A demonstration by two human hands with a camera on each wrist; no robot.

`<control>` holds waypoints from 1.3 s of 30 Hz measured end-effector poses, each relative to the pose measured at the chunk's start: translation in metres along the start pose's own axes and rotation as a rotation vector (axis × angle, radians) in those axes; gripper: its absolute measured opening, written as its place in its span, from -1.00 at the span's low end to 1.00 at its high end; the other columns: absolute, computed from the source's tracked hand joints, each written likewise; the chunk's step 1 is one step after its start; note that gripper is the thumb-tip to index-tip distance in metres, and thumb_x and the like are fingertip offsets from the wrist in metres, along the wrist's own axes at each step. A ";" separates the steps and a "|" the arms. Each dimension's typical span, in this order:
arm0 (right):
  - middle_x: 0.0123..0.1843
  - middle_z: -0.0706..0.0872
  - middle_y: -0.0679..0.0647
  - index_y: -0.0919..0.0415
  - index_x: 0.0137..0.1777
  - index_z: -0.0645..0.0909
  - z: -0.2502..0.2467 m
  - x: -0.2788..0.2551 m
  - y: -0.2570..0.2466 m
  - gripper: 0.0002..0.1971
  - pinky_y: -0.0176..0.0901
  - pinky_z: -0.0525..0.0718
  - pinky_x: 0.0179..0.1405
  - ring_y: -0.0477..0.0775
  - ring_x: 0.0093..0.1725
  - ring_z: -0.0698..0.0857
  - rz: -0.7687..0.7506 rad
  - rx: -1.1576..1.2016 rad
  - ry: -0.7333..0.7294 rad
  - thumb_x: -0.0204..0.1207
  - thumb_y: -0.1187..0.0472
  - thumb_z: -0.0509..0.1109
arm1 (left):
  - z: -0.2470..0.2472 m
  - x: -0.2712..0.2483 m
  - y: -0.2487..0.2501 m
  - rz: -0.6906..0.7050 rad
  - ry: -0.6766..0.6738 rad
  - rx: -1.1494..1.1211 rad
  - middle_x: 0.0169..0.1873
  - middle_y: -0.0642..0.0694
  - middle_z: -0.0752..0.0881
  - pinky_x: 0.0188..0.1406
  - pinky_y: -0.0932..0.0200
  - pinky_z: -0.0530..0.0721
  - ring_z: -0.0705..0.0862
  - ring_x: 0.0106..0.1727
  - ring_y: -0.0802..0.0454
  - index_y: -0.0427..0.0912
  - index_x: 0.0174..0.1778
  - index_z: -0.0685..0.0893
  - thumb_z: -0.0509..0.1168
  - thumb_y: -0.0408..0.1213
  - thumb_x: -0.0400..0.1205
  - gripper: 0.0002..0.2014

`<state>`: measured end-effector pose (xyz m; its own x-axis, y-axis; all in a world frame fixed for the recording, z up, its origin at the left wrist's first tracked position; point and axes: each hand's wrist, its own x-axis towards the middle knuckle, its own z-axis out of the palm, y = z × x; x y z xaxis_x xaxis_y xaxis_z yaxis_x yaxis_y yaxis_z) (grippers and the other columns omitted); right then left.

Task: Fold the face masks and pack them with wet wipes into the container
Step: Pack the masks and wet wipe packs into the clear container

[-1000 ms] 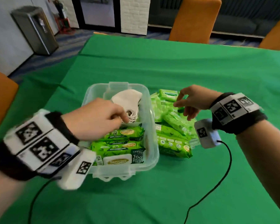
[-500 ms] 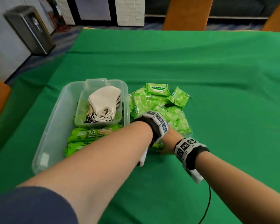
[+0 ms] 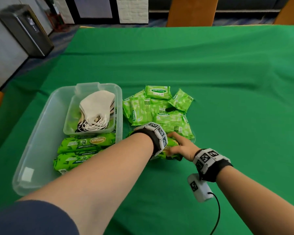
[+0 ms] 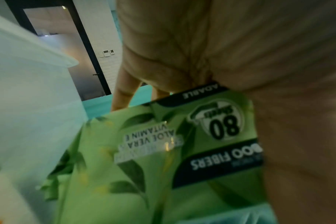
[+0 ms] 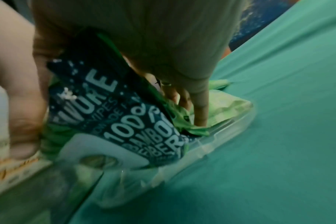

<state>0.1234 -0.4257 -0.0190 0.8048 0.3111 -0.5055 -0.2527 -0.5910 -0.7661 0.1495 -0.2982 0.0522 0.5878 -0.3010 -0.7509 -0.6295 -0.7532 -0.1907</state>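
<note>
A large green wet wipes pack lies at the near edge of a pile of small green wipes packs, and both hands hold it. My right hand grips its dark end, with the thumb on one side and the fingers on the other. My left hand lies palm-down over the pack with fingers curled over its far edge; the head view hides it behind the wristband. The clear container on the left holds two large wipes packs and an inner tray of folded white masks.
The pile rests on a clear lid just right of the container. Green cloth covers the table. Orange chairs stand at the far edge and a grey bin on the floor at far left. A cable trails from my right wrist.
My left hand left the masks in the container and crossed right to the pile. My right hand came down from the pile's top. Both now hold the large pack.
</note>
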 end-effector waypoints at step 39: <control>0.50 0.38 0.20 0.22 0.55 0.14 0.116 -0.055 -0.275 0.24 0.22 0.41 0.45 0.16 0.48 0.42 -0.719 0.147 0.544 -0.13 -0.02 0.72 | 0.170 -0.222 -0.177 -0.172 1.102 -1.314 0.03 0.05 0.72 0.00 0.28 0.58 0.68 0.00 0.09 -0.02 0.18 0.55 0.66 0.04 0.08 -0.24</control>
<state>0.0867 -0.1942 0.1735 0.9275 0.1517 0.3418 0.3719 -0.2782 -0.8856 0.0444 0.0012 0.1453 0.9964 0.0230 0.0815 -0.0528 -0.5845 0.8097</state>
